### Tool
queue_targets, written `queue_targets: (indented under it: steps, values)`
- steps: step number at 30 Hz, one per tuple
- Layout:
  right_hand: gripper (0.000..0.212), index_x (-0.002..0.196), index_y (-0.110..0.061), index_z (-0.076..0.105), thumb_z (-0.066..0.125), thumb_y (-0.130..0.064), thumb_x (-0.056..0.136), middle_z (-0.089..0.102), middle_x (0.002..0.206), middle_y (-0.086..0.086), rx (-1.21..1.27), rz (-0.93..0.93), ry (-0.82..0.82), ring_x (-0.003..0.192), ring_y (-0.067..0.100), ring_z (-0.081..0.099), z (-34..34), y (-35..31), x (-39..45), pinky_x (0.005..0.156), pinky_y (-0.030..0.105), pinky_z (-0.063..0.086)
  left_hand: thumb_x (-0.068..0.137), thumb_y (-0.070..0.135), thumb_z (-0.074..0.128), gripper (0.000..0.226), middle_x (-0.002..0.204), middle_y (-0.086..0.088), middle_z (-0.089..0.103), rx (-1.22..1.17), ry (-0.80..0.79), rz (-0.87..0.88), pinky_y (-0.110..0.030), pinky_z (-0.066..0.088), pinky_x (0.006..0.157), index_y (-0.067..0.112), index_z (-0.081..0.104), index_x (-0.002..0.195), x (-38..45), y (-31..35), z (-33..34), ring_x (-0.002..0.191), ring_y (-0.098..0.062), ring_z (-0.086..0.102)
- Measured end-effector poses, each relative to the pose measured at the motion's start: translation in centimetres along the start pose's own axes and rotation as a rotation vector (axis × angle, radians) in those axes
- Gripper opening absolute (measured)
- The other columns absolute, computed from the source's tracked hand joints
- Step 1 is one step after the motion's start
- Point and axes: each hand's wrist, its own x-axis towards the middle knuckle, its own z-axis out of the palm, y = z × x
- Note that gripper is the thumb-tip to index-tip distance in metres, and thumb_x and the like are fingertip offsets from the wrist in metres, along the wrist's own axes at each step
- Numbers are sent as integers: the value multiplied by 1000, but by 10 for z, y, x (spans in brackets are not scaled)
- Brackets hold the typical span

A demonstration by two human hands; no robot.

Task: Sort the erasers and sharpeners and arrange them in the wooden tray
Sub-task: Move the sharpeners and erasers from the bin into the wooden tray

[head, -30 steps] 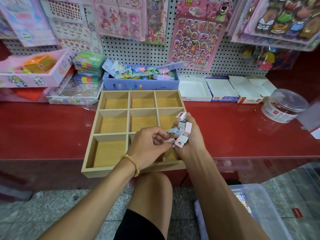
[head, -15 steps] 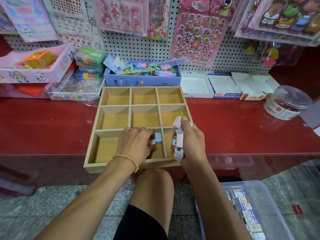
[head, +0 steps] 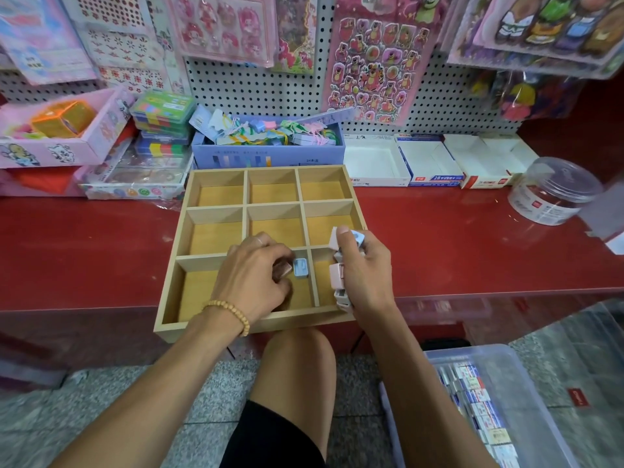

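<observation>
Wooden tray (head: 216, 211) sitting mid-frame on red counter (head: 456, 251), mostly bare. Right hand (head: 366, 271) clutching stack of sharpeners (head: 337, 280); left hand (head: 255, 282) pinching pink sharpener (head: 283, 269) beside blue sharpener (head: 300, 267) in bottom-middle compartment. Light, rigid, slick plastic; likely pinching flat sides.

Red counter (head: 472, 244), clear jar (head: 553, 190), sticker sheets (head: 374, 62)

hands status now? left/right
Left hand: holding a pink sharpener over the tray.
Right hand: holding a bunch of sharpeners.
</observation>
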Motion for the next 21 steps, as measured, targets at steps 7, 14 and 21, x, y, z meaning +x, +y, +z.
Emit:
queue_targets:
  steps: [7,14,21]
  values:
    - [24,83,-19,60,54,-35,99,58,71,-2,-154,-85,79,65,13,54,2,0,12,62,34,47,83,29,73,24,92,11,43,157,-70,56,-31,34,84,30,74,107,0,-13,-3,99,-15,43]
    - [25,88,-19,60,53,-40,99,58,75,3,-117,-14,117,64,15,56,0,6,20,56,30,47,86,49,64,25,91,15,44,182,-98,86,-28,29,83,34,74,104,10,2,1,97,-11,36]
    - [25,84,-17,61,54,-36,99,57,71,-1,-147,-51,100,63,11,52,3,5,17,57,27,44,86,32,69,17,89,14,54,-94,39,47,-25,46,83,25,73,101,1,1,-3,92,-7,51]
